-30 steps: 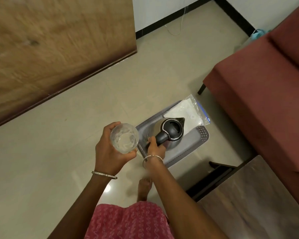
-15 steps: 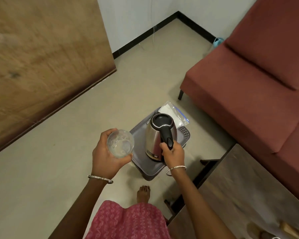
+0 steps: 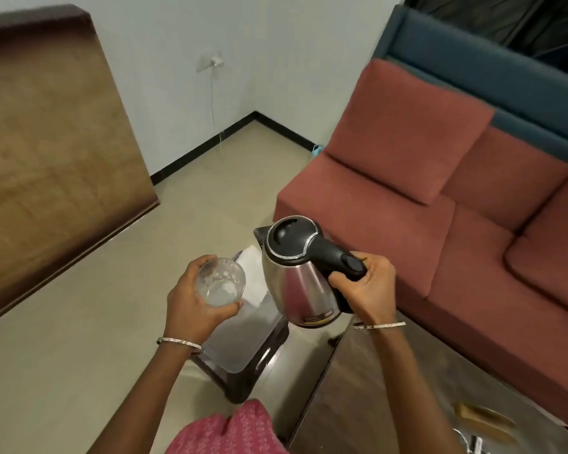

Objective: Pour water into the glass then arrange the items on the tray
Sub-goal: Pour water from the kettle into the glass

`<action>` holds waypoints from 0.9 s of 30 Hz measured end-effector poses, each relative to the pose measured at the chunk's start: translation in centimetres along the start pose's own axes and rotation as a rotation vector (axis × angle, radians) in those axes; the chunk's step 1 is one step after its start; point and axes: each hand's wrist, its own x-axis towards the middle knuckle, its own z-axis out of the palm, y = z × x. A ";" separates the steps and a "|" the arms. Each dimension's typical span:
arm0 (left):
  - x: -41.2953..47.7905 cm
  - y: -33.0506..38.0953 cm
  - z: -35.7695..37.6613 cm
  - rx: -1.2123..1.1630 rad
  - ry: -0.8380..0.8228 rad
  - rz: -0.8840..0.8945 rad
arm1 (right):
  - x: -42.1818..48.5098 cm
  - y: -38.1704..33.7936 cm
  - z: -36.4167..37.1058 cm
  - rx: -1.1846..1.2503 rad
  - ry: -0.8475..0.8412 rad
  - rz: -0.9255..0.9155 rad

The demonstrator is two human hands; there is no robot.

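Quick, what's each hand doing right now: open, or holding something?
Left hand: closed, holding the glass.
Right hand: closed, gripping the kettle by its handle.

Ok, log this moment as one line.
left hand: holds glass | right hand: grips electric kettle handle, upright, off tray | pour: not started

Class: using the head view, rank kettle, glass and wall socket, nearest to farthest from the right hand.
1. Kettle, gripped by the right hand.
2. Glass, leftward, held in the left hand.
3. Wall socket, on the far wall.
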 end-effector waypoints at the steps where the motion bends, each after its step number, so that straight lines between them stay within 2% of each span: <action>1: -0.1 0.8 0.3 -0.003 -0.006 0.020 | 0.0 -0.5 -1.3 -0.009 0.003 -0.029; 9: -2.0 6.1 2.4 -0.021 -0.011 0.137 | -0.3 -2.1 -9.2 0.083 -0.059 -0.124; 13: -3.3 8.1 3.5 -0.029 -0.007 0.163 | -0.7 -2.8 -11.3 0.133 0.032 -0.123; 21: -7.0 10.2 5.7 0.005 -0.008 0.175 | -1.2 -3.4 -14.7 -0.059 0.076 -0.201; 27: -9.9 10.8 7.0 0.015 0.002 0.162 | -2.1 -4.3 -16.4 -0.174 0.040 -0.252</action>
